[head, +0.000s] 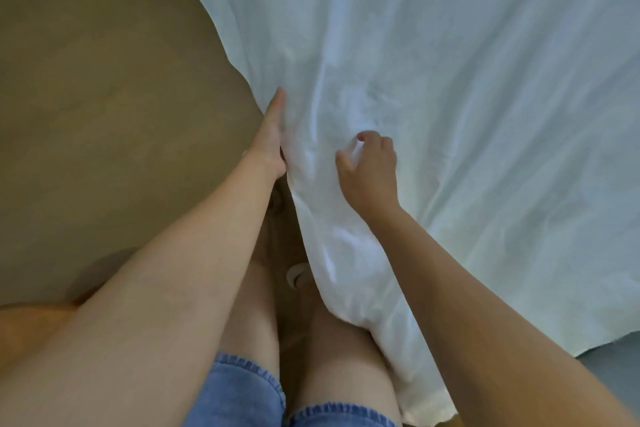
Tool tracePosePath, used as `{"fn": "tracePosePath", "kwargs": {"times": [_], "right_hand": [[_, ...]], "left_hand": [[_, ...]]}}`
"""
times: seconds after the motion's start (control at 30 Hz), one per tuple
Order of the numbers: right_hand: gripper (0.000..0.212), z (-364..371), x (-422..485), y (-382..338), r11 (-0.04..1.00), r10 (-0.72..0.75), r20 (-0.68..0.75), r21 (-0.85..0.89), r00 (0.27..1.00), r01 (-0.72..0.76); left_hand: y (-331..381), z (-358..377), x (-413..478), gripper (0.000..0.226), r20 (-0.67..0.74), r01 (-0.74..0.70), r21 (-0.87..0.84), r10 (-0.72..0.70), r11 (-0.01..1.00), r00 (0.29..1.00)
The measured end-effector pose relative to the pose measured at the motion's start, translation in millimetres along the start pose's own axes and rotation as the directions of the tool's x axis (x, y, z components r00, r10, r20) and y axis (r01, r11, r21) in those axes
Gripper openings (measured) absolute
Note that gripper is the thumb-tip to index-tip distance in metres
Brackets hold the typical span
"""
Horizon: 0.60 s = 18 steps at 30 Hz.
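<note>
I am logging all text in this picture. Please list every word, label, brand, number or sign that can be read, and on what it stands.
There are none: no text shows on the white sheet, the denim shorts, the tan floor, the left hand or the right hand.

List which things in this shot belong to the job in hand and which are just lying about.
In the job:
white sheet
left hand, laid along the sheet's edge
right hand, fingers pinching a fold of it

Just about:
brown floor
pale slipper
denim shorts
</note>
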State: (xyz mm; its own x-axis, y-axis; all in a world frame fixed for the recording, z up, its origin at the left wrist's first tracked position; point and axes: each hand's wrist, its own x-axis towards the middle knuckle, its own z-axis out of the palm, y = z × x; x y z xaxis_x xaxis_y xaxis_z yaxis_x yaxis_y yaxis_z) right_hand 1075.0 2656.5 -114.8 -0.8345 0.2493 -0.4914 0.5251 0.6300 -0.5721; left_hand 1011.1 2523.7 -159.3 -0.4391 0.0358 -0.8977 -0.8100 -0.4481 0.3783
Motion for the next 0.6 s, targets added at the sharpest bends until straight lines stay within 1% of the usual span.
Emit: {"fn": "tracePosePath", "kwargs": {"times": [0.07,0.1,0.13,0.17,0.2,0.23,0.27,0.3,0.33,0.37,0.4,0.43,0.47,0.5,0.53,0.6], "right_hand": [[0.045,8.5,21.8,-17.4,1.000,0.009,0.004,-0.012,1.000,-0.009],[0.044,12.1,32.2,-27.2,1.000,0.015,0.005,-0.020,1.000,-0.015],[0.043,15.3,42.0,-38.1,1.000,0.020,-0.004,-0.020,1.000,-0.020],[0.038,18.4,51.3,-51.5,1.000,0.022,-0.032,-0.013,0.999,-0.023],[0.029,21.4,60.5,-64.7,1.000,0.020,-0.093,0.003,0.995,-0.020],[0.017,23.4,68.3,-76.3,0.999,0.021,-0.172,0.037,0.985,-0.015],[0.012,26.0,74.6,-85.7,0.998,0.023,-0.239,0.068,0.971,-0.007],[0.016,28.3,79.6,-93.1,0.997,0.037,-0.248,0.075,0.968,-0.019],[0.017,32.4,82.8,-98.1,0.997,0.058,-0.176,0.050,0.983,-0.050],[0.017,39.1,85.5,-100.6,0.994,0.096,-0.056,-0.050,0.994,-0.099],[0.022,46.7,87.8,-101.3,0.975,0.147,0.067,-0.177,0.987,-0.133],[0.028,53.9,92.4,-102.2,0.958,0.188,0.142,-0.246,0.972,-0.149],[0.033,59.1,99.8,-105.8,0.958,0.201,0.148,-0.237,0.968,-0.163],[0.034,61.9,109.1,-113.2,0.970,0.200,0.121,-0.166,0.972,-0.179],[0.035,63.3,118.0,-122.4,0.981,0.188,0.087,-0.073,0.978,-0.182],[0.033,63.2,137.2,-140.0,0.981,0.192,0.050,0.028,0.980,-0.194]], "left_hand": [[17.6,10.6,14.9,0.057,-0.038,0.027,0.047,-0.026,0.999,0.999],[25.3,18.7,20.0,0.057,-0.084,0.025,0.053,-0.021,0.998,0.996],[33.3,25.3,23.1,0.052,-0.127,-0.006,0.070,0.015,0.998,0.992],[42.1,26.2,25.3,0.043,-0.161,-0.065,0.107,0.081,0.992,0.984],[49.3,17.8,23.5,0.031,-0.184,-0.140,0.154,0.168,0.978,0.968],[52.2,0.7,19.2,0.020,-0.195,-0.185,0.183,0.220,0.965,0.956],[53.1,-20.0,12.5,0.011,-0.204,-0.207,0.179,0.242,0.962,0.949],[53.5,-41.2,4.4,0.008,-0.224,-0.193,0.163,0.226,0.968,0.948],[50.2,-58.0,1.8,0.010,-0.263,-0.141,0.167,0.182,0.976,0.948],[47.6,-65.2,6.6,0.012,-0.306,-0.079,0.205,0.141,0.975,0.942],[49.3,-62.7,15.8,0.012,-0.323,-0.033,0.257,0.118,0.966,0.939],[57.7,-53.2,27.2,0.013,-0.303,0.004,0.294,0.089,0.956,0.949],[68.7,-42.3,41.8,0.015,-0.261,0.030,0.320,0.058,0.947,0.964],[83.9,-34.1,55.8,0.017,-0.225,0.042,0.316,0.032,0.948,0.974],[101.4,-30.3,67.7,0.026,-0.195,0.045,0.281,0.011,0.959,0.981],[135.3,-33.5,89.9,0.061,-0.125,0.044,0.172,-0.023,0.984,0.992]]}}
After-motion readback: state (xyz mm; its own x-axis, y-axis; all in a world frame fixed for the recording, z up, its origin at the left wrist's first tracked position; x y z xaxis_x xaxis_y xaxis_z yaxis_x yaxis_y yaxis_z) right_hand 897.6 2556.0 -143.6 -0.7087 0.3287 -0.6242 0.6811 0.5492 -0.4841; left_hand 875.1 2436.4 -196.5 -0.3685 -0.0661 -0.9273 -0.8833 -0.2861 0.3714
